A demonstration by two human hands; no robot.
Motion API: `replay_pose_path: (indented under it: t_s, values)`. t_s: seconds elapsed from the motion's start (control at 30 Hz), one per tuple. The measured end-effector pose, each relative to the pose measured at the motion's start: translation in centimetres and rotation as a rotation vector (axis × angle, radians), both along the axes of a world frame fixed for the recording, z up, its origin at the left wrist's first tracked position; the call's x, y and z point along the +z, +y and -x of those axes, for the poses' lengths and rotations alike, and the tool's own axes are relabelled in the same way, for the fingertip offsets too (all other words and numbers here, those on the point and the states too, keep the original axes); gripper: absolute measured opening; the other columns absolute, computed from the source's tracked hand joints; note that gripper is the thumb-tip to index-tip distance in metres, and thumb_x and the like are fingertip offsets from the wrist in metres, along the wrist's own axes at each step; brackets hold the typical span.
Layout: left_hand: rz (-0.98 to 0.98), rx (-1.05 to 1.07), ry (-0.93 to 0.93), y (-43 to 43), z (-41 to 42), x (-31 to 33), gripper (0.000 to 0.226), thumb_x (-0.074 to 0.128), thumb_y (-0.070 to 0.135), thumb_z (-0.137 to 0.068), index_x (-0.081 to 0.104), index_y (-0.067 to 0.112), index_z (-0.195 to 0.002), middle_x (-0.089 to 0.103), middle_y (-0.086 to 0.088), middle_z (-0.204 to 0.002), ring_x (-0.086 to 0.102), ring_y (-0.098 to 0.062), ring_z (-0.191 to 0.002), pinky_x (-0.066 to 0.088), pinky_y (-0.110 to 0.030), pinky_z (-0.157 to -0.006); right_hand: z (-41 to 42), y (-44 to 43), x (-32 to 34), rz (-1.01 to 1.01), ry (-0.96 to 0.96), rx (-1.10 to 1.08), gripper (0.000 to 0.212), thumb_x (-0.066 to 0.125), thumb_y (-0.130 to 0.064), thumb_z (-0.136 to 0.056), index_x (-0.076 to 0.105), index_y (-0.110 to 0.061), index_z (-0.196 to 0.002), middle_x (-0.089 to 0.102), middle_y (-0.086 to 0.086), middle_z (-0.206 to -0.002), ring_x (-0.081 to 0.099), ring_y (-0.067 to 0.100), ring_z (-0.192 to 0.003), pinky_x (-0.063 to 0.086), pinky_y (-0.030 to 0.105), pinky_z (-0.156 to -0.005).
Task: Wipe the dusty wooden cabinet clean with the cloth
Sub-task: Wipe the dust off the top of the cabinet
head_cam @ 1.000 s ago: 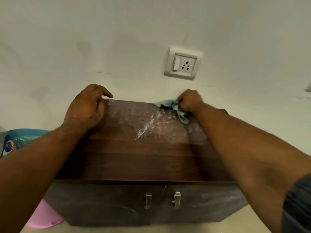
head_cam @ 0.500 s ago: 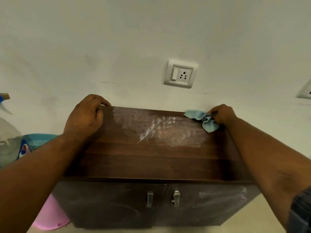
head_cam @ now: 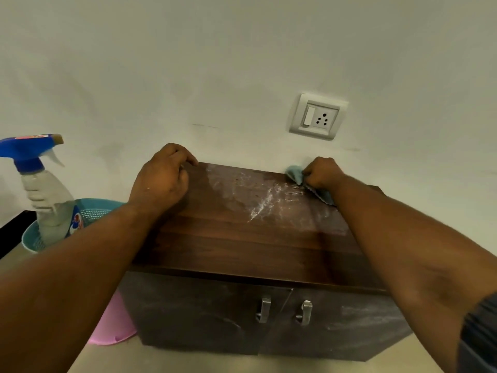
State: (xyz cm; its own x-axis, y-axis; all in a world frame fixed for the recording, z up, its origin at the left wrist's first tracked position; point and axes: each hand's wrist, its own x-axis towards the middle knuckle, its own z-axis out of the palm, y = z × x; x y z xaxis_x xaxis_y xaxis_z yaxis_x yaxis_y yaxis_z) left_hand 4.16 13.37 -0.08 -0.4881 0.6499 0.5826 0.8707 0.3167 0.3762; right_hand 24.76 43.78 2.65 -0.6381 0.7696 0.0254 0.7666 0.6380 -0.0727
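Cabinet: the wooden cabinet point(head_cam: 242, 238) stands against the wall, its dark top facing the camera and two doors with metal handles point(head_cam: 283, 309) on the near face.
Dust: a white smear point(head_cam: 265, 203) covers the far middle of the top, thickest in a diagonal streak; the near boards look mostly clean, and the door fronts carry faint pale haze.
Cloth: the light blue cloth point(head_cam: 294, 175) lies bunched at the far right of the top, close to the wall, partly hidden under the hand.
Right hand: the right hand point(head_cam: 324, 173) has its fingers curled tight, pinching the cloth into a wad and pressing it to the wood.
Left hand: the left hand point(head_cam: 161, 181) rests on the far left corner, fingers curled together over the back edge, holding nothing, seemingly bracing the cabinet.
Step in hand: likely a stroke along the far edge towards the smear.
Doing it well: spread the cloth flatter so more of it meets the wood; draw it in long overlapping passes with even pressure, pulling dust nearward instead of pushing it against the wall; refold to a clean face.
Nearby: a spray bottle point(head_cam: 40, 184) stands in a blue basket point(head_cam: 96, 208) to the left, should the residue need damping.
Risk: a tight wad may only smear the powder.
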Motion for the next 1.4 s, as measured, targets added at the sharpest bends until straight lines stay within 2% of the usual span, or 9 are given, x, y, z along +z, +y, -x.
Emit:
replay_pose_path:
  t_s: [0.27,0.37,0.5,0.57,0.67,0.83,1.07,1.23,1.4]
  values:
    - [-0.057,0.067,-0.044,-1.2,1.4,-0.8,0.029,0.049,0.006,-0.091,0.068,0.018,-0.109,0.057,-0.001,-0.121,0.059,-0.019,-0.106,0.049,-0.029,-0.092,12.9,-8.3,-0.3,0.038,0.091,0.246,0.032,0.067,-0.027,-0.089,0.072,-0.014,-0.117,0.068,0.011,-0.119,0.062,0.027,-0.109,0.052,0.033,-0.096]
    - [-0.068,0.081,-0.048,-0.6,1.7,-0.9,0.029,0.049,0.006,-0.09,0.068,0.018,-0.109,0.058,-0.002,-0.119,0.06,-0.02,-0.104,0.052,-0.034,-0.091,17.1,-11.8,-0.5,0.086,0.143,0.372,0.029,0.064,-0.029,-0.091,0.074,-0.019,-0.117,0.07,0.008,-0.118,0.063,0.025,-0.107,0.051,0.03,-0.094]
    - [-0.085,0.077,-0.069,0.3,1.4,-0.9,0.026,0.051,0.01,-0.093,0.067,0.018,-0.112,0.059,-0.003,-0.119,0.06,-0.02,-0.101,0.051,-0.03,-0.091,19.0,-14.8,-0.8,0.115,0.168,0.498,0.014,0.061,-0.021,-0.09,0.073,-0.017,-0.086,0.073,0.005,-0.097,0.065,0.023,-0.095,0.046,0.027,-0.072]
    - [-0.048,0.05,-0.072,1.4,0.5,-1.4,0.026,0.05,0.011,-0.095,0.066,0.018,-0.114,0.059,-0.003,-0.119,0.06,-0.02,-0.102,0.05,-0.03,-0.091,17.5,-13.3,-1.6,0.138,0.185,0.5,0.015,0.063,-0.015,-0.087,0.076,-0.018,-0.091,0.074,0.004,-0.097,0.066,0.022,-0.092,0.047,0.026,-0.072]
    - [-0.03,0.013,-0.038,0.8,0.6,-1.9,0.031,0.049,0.007,-0.091,0.067,0.016,-0.114,0.06,-0.003,-0.119,0.06,-0.022,-0.105,0.052,-0.034,-0.093,15.2,-10.5,-1.5,0.135,0.223,0.436,0.026,0.07,-0.01,-0.083,0.077,-0.018,-0.108,0.074,0.005,-0.112,0.067,0.021,-0.102,0.048,0.02,-0.089]
    - [0.009,0.028,-0.02,-0.3,1.1,-2.3,0.033,0.05,0.005,-0.089,0.066,0.02,-0.113,0.06,0.0,-0.121,0.059,-0.019,-0.109,0.049,-0.03,-0.094,7.5,-3.3,-1.0,0.079,0.205,0.168,0.033,0.066,0.004,-0.08,0.078,-0.013,-0.105,0.073,0.009,-0.113,0.065,0.024,-0.104,0.043,0.019,-0.085]
    - [0.032,0.03,0.013,-2.1,1.3,-1.5,0.031,0.051,0.004,-0.09,0.067,0.019,-0.112,0.06,-0.003,-0.12,0.06,-0.022,-0.108,0.052,-0.035,-0.093,-5.1,3.5,-0.8,0.044,0.172,-0.2,0.038,0.06,0.009,-0.084,0.076,-0.011,-0.112,0.07,0.008,-0.12,0.062,0.026,-0.109,0.041,0.022,-0.084]
    - [0.062,0.059,-0.007,-2.5,1.7,-1.4,0.031,0.051,0.004,-0.09,0.068,0.017,-0.113,0.062,-0.006,-0.121,0.06,-0.025,-0.11,0.05,-0.037,-0.095,-2.9,1.6,0.0,0.027,0.128,-0.188,0.033,0.07,0.001,-0.081,0.077,-0.013,-0.11,0.071,0.007,-0.118,0.061,0.025,-0.112,0.05,0.028,-0.095]
    - [0.068,0.072,-0.057,-1.5,1.4,-1.4,0.032,0.05,0.005,-0.09,0.068,0.016,-0.114,0.064,-0.006,-0.121,0.06,-0.026,-0.112,0.049,-0.039,-0.1,5.9,-5.1,-0.2,0.068,0.187,0.062,0.024,0.069,-0.009,-0.085,0.078,-0.013,-0.106,0.074,0.007,-0.109,0.065,0.023,-0.104,0.053,0.033,-0.096]
